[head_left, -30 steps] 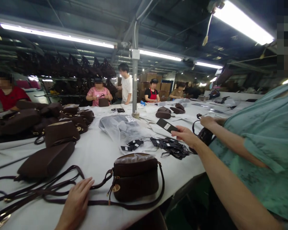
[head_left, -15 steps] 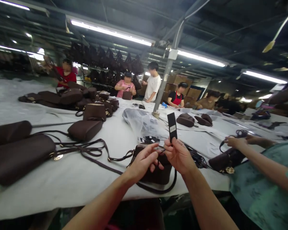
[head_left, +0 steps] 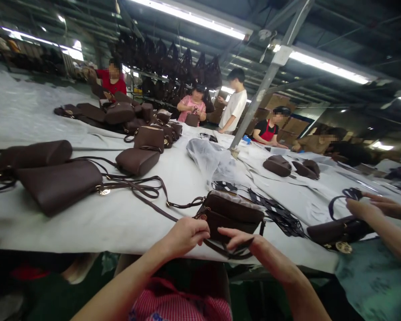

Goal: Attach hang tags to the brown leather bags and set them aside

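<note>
In front of me a dark brown handbag [head_left: 235,218] sits on the white-covered table, its zipped top facing up with clear plastic along it. My left hand [head_left: 190,234] is at the bag's lower left corner, fingers pinched together; what they hold is hidden. Just right of it is my right hand [head_left: 250,243], with fingers stretched toward the left hand before the bag's front. A dark flat strip shows beside its palm; I cannot tell whether it is tag or strap. The bag's strap [head_left: 222,253] loops below both hands. Black tags [head_left: 277,211] with cords lie behind the bag.
More brown bags [head_left: 65,183] with tangled straps lie on the left, and others are heaped further back. Clear plastic [head_left: 210,158] lies mid-table near a slanted grey post [head_left: 254,107]. At right, a co-worker's hands [head_left: 364,207] handle another bag. Several people stand across the table.
My right hand has come down from holding up a black tag, which no longer shows clearly. My left hand has closed into a pinch. The view has tilted down and turned left.
</note>
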`<action>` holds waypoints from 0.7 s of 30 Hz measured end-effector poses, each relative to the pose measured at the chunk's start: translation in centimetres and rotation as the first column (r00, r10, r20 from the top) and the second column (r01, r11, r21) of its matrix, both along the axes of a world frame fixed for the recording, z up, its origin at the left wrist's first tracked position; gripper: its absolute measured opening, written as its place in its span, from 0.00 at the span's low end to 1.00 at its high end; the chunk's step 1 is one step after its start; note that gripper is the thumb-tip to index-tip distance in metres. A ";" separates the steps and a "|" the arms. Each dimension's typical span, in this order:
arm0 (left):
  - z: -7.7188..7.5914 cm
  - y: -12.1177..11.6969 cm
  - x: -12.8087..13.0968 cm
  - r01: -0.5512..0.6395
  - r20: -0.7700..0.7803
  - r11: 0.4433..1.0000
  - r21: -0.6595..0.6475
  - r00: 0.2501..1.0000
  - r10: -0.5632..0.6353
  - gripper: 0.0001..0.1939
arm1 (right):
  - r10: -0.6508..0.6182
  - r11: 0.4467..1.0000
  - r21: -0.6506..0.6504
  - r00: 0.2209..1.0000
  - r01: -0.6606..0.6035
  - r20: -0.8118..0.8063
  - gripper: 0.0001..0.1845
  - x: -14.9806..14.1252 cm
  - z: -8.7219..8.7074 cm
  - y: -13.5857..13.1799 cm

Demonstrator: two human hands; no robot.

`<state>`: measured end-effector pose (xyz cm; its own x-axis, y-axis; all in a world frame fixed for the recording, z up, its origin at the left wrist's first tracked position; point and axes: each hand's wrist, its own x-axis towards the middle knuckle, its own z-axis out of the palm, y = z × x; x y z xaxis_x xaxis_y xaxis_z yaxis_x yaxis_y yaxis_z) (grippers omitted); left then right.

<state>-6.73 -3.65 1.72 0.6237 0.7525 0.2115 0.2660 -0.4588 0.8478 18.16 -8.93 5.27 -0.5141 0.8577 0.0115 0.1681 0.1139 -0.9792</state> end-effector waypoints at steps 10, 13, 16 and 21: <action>2.1 0.2 0.0 -0.029 -0.134 0.968 0.250 0.989 0.065 0.04 | -0.037 0.982 -0.191 0.978 -0.003 -0.207 0.39 -8.0 -2.4 2.1; 1.8 1.0 -1.0 -0.073 0.026 0.988 0.139 0.997 0.070 0.04 | -0.104 0.988 -0.116 0.994 0.098 -0.044 0.24 -8.6 -2.6 3.0; 0.5 1.8 -1.2 -0.077 0.254 0.992 -0.096 0.962 0.099 0.05 | -0.157 0.985 0.107 0.970 0.138 0.189 0.13 -8.1 -1.5 4.2; -3.4 2.8 0.8 -0.212 0.414 0.942 -0.260 0.857 0.308 0.14 | -0.193 0.826 0.534 0.801 -0.178 0.567 0.12 -6.9 3.5 6.6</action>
<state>-5.92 -0.84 -1.73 0.2751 0.9291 0.2470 -0.0735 -0.2358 0.9690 11.30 -2.29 8.78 -0.5714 0.8021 0.1738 0.6739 0.5794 -0.4583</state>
